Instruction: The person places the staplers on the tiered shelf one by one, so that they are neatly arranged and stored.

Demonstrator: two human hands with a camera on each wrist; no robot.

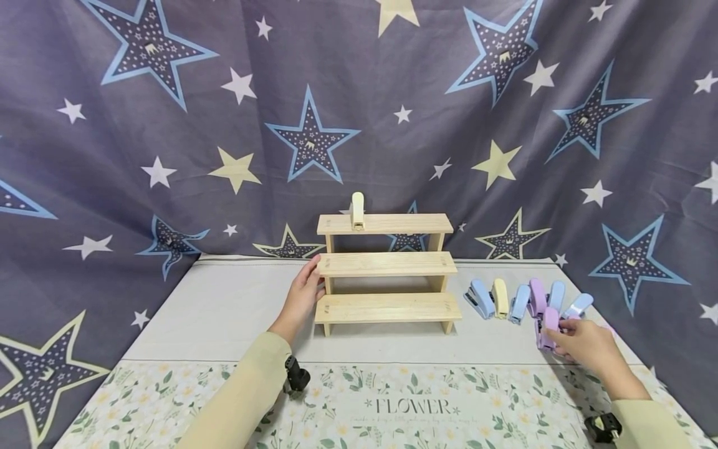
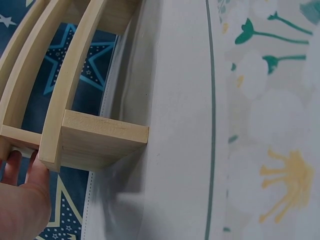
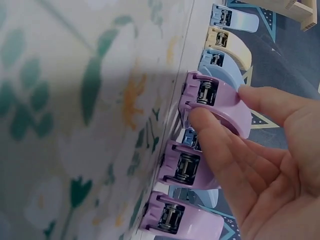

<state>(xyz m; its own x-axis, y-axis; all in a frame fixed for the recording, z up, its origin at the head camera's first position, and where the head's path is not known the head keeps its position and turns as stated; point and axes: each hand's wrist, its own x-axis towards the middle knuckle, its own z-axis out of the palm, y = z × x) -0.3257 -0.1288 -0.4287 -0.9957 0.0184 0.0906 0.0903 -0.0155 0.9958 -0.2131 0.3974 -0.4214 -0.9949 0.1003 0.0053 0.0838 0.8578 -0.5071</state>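
Note:
A three-tier wooden display shelf (image 1: 387,265) stands in the middle of the table. My left hand (image 1: 303,296) holds its left side at the middle tier, and in the left wrist view the fingers (image 2: 37,172) hook round the end of a board. On the top tier a pale yellow stapler (image 1: 358,211) stands toward the left. Off to the right, my right hand (image 1: 591,346) pinches a purple stapler (image 1: 550,321) between thumb and fingers. The right wrist view has that purple stapler (image 3: 232,102) in the grip, with more purple staplers (image 3: 192,217) close beside it.
Around the right hand sit several other staplers: blue ones (image 1: 481,298), a yellow one (image 1: 500,298) and another purple one (image 1: 536,296). A starry dark curtain (image 1: 404,149) hangs behind the table. A floral mat (image 1: 348,408) covers the near part of the tabletop.

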